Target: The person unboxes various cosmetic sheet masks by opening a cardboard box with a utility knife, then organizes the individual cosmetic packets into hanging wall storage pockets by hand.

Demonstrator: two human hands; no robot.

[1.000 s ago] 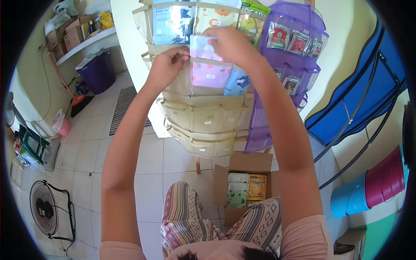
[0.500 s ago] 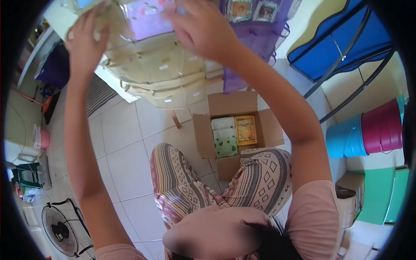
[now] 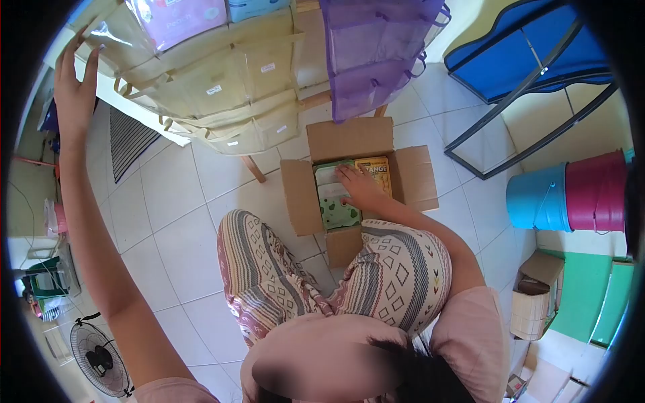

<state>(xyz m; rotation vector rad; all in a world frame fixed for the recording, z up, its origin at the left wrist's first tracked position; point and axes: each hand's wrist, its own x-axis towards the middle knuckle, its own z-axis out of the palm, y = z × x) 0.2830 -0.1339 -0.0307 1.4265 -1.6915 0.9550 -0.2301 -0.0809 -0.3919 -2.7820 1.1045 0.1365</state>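
Observation:
My left hand [image 3: 77,91] is at the upper left, fingers apart, touching the left edge of a cream hanging organizer [image 3: 222,80] with clear pockets. A pink-purple packet [image 3: 180,21] and a blue packet [image 3: 255,7] sit in its upper pockets. My right hand [image 3: 363,188] reaches into an open cardboard box [image 3: 349,138] on the floor. Its fingers are spread over a green patterned packet [image 3: 339,211], beside an orange-yellow pack [image 3: 376,171]. Nothing is visibly gripped in either hand.
A purple organizer [image 3: 373,54] hangs right of the cream one. Blue panels with a black metal frame [image 3: 470,164] stand at the upper right. Blue [image 3: 536,200] and maroon buckets [image 3: 596,195] are at the right. A fan [image 3: 99,357] stands lower left; a striped mat [image 3: 127,144] lies upper left.
My right hand has come down from the organizer to the box. My left hand has moved left along the organizer. The pink-purple packet now sits in its pocket, clear of my hands.

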